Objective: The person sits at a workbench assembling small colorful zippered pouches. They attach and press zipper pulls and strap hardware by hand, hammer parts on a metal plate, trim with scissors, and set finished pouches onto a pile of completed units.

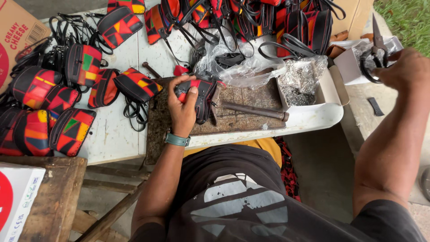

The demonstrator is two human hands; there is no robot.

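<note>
Left hand clamped around a small black-and-red pouch, fingers wrapped over its top and pressing it down onto the worn stone slab at the front of the white counter, presumably to keep it steady on a hard surface. Right hand lifted off to the right side, closed on a pair of black-handled scissors, blades pointing up and away from the body, hovering just above a small white box. Beside the pouch, a dark metal rod lying flat on the slab, within easy reach. Behind it, a clear plastic bag and an open cardboard tray of small silver metal fittings, kept close to the working spot. Finished patchwork pouches with black straps heaped on the left and along the far edge, clear of the slab. Green wristband on the left wrist.
</note>
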